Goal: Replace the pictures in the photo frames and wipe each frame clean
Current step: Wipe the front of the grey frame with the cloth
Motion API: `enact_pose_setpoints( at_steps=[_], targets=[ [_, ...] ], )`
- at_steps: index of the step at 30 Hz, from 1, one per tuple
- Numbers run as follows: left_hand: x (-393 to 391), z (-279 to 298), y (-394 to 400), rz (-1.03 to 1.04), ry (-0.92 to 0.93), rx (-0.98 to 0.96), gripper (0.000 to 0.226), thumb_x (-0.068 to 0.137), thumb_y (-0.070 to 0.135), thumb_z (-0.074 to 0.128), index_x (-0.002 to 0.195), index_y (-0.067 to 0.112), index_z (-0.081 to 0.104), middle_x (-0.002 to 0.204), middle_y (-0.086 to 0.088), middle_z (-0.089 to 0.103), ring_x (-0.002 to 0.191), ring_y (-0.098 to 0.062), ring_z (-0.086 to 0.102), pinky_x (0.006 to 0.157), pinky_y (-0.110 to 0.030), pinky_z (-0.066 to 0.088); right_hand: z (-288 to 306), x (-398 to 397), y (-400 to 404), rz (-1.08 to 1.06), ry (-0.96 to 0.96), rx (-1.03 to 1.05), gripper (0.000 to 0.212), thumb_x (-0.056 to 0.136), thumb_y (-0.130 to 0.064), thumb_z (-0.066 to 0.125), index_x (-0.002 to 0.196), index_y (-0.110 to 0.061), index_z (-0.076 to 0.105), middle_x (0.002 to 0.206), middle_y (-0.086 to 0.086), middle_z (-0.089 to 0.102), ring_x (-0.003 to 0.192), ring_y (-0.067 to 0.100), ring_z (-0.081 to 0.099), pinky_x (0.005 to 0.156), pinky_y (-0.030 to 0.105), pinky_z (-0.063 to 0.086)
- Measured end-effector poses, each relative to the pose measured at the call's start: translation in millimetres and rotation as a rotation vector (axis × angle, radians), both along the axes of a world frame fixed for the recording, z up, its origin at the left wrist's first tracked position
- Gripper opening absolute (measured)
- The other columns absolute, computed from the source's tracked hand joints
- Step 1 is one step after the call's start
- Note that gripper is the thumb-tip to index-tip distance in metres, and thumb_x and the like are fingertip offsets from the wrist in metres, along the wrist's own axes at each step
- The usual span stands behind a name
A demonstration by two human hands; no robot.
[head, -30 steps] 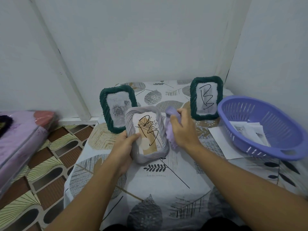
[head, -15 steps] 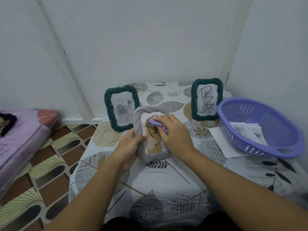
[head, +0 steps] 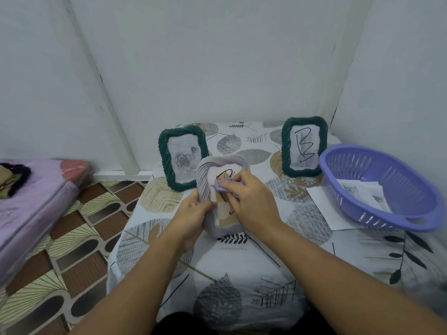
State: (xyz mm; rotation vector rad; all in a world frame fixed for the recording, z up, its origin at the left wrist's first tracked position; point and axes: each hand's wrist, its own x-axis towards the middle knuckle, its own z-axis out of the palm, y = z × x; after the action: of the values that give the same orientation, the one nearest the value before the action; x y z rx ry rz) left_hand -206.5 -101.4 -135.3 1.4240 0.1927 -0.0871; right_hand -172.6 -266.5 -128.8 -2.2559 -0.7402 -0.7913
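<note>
The left hand [head: 193, 210] grasps the grey photo frame [head: 217, 194] above the counter [head: 242, 274]. The right hand [head: 251, 201] presses a lilac cloth [head: 223, 186], lower than before, hiding the glass. Two green frames [head: 182, 157] and a purple basket [head: 384, 187] stand behind.

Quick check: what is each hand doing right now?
Left hand: grips the grey frame by its left edge.
Right hand: holds the purple cloth on the frame's glass.
</note>
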Motion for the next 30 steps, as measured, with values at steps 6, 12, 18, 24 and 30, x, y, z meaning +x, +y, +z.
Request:
enact_pose_setpoints(
  at_steps=[6, 12, 18, 24, 30],
  targets=[
    [-4, -1, 1, -0.007, -0.015, -0.037, 0.042, 0.099, -0.011, 0.048, 0.134, 0.009, 0.06, 0.121, -0.023, 0.072, 0.116, -0.043, 0.067, 0.106, -0.057, 0.051, 0, -1, 7, -0.001, -0.052, -0.051, 0.014, 0.099, -0.032, 0.065, 0.101, -0.025, 0.077, 0.092, -0.002, 0.055, 0.078, 0.022, 0.058, 0.06, 0.039, 0.052],
    [-7, -3, -1, 0.009, -0.018, -0.068, 0.04, 0.1, -0.012, 0.047, 0.133, 0.007, 0.058, 0.121, -0.021, 0.073, 0.116, -0.04, 0.068, 0.103, -0.05, 0.054, -5, -6, 4, 0.016, -0.068, -0.078, 0.016, 0.099, -0.031, 0.064, 0.102, -0.023, 0.077, 0.092, 0.001, 0.057, 0.078, 0.025, 0.059, 0.06, 0.041, 0.051],
    [-7, 0, -1, -0.003, -0.025, -0.039, 0.039, 0.1, -0.011, 0.046, 0.132, 0.007, 0.058, 0.119, -0.024, 0.073, 0.115, -0.045, 0.067, 0.106, -0.058, 0.051, 2, -4, 4, -0.014, -0.116, -0.071, 0.015, 0.099, -0.03, 0.064, 0.101, -0.022, 0.077, 0.09, 0.001, 0.056, 0.076, 0.024, 0.057, 0.059, 0.037, 0.05],
    [-8, -5, 1, -0.002, -0.034, -0.041, 0.04, 0.1, -0.01, 0.047, 0.133, 0.01, 0.058, 0.121, -0.023, 0.073, 0.116, -0.043, 0.068, 0.108, -0.06, 0.049, 0, -8, 5, -0.008, -0.104, -0.089, 0.012, 0.099, -0.029, 0.066, 0.101, -0.024, 0.077, 0.092, 0.0, 0.057, 0.078, 0.022, 0.057, 0.061, 0.04, 0.051],
    [-11, -9, 4, 0.005, -0.03, -0.069, 0.042, 0.099, -0.01, 0.049, 0.135, 0.01, 0.058, 0.123, -0.023, 0.072, 0.118, -0.043, 0.067, 0.109, -0.062, 0.047, 3, -9, 12, -0.008, -0.12, -0.114, 0.015, 0.1, -0.029, 0.064, 0.102, -0.021, 0.076, 0.094, 0.002, 0.059, 0.079, 0.024, 0.057, 0.061, 0.04, 0.05]
  ],
)
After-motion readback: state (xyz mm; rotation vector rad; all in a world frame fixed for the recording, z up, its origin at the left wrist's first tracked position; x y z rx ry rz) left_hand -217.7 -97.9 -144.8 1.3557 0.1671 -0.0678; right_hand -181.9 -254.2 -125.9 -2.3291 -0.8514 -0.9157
